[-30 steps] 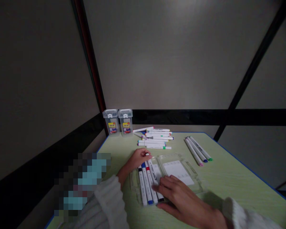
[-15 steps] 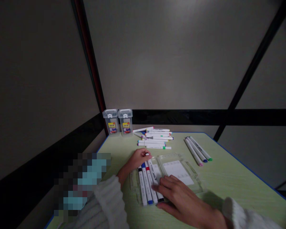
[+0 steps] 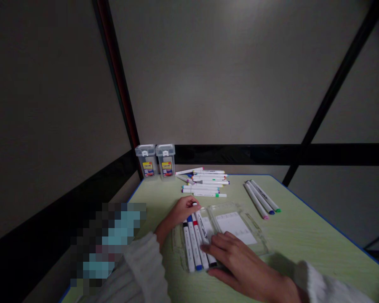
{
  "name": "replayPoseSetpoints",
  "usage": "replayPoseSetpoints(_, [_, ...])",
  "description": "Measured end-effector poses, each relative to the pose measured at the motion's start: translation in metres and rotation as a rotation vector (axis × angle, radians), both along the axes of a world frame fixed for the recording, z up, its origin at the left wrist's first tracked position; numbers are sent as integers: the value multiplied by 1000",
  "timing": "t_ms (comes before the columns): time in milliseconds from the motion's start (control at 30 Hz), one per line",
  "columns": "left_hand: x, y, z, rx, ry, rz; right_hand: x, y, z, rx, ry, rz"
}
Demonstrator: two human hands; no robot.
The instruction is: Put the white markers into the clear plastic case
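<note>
As open left hand (image 3: pixel 180 211) and right hand (image 3: pixel 240 263) bracket their ends, markers (image 3: pixel 196 242) point away.

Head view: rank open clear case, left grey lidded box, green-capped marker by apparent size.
1. open clear case
2-3. green-capped marker and left grey lidded box: unsure, the box is farther away.

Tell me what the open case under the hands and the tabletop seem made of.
Open case: apparently clear hard plastic, glossy; the tabletop shows through it. Tabletop: matte pale green, blue edge, perhaps laminate or a mat; cannot tell which.
</note>
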State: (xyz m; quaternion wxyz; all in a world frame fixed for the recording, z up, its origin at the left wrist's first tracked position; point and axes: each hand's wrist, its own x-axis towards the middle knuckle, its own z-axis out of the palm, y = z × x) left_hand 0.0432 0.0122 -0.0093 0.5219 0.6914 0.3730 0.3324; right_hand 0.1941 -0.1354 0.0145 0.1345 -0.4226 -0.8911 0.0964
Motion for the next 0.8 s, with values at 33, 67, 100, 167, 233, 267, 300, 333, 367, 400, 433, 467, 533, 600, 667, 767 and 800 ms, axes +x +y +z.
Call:
replayPoseSetpoints(33, [0, 0, 0, 2, 1, -1, 0, 0, 0, -1, 1, 1])
replayPoseSetpoints(67, [0, 0, 0, 3, 2, -1, 0, 0, 0, -2, 2, 1])
replayPoseSetpoints(100, [0, 1, -1, 3, 3, -1, 0, 0, 0, -2, 4, 2])
replayPoseSetpoints(167, [0, 1, -1, 2, 7, 5, 0, 0, 0, 0, 8, 3])
replayPoseSetpoints(233, [0, 3, -3, 6, 8, 9, 0, 0, 0, 4, 7, 1])
replayPoseSetpoints(267, [0, 3, -3, 8, 8, 11, 0, 0, 0, 5, 5, 1])
replayPoseSetpoints(300, [0, 4, -4, 10, 8, 11, 0, 0, 1, 7, 4, -1])
replayPoseSetpoints(333, [0, 4, -5, 14, 5, 10, 0, 0, 1, 7, 5, -1])
replayPoseSetpoints(367, [0, 5, -5, 18, 3, 8, 0, 0, 1, 6, 7, -1])
replayPoseSetpoints(400, [-1, 5, -6, 23, 3, 6, -1, 0, 1, 6, 10, 1])
replayPoseSetpoints(433, [-1, 5, -6, 27, 5, 3, -1, -1, 2, 6, 12, 2])
replayPoseSetpoints(467, [-1, 5, -6, 32, 6, 0, 0, -1, 2, 6, 11, 2])
replayPoseSetpoints(533, [-1, 4, -6, 39, 7, -3, 0, -1, 2, 0, 5, -1])
replayPoseSetpoints(600, [-2, 3, -6, 40, 1, -3, 0, 0, 2, -7, -1, -6])
replayPoseSetpoints(667, [-1, 3, -5, 34, -6, -2, 0, 0, 1, -12, -1, -9])
replayPoseSetpoints(767, [-1, 2, -4, 21, -15, -7, -1, 0, 1, -12, -1, -7])
replayPoseSetpoints(800, [-1, 2, -4, 11, -12, -6, -1, 0, 2, -12, -2, -5])
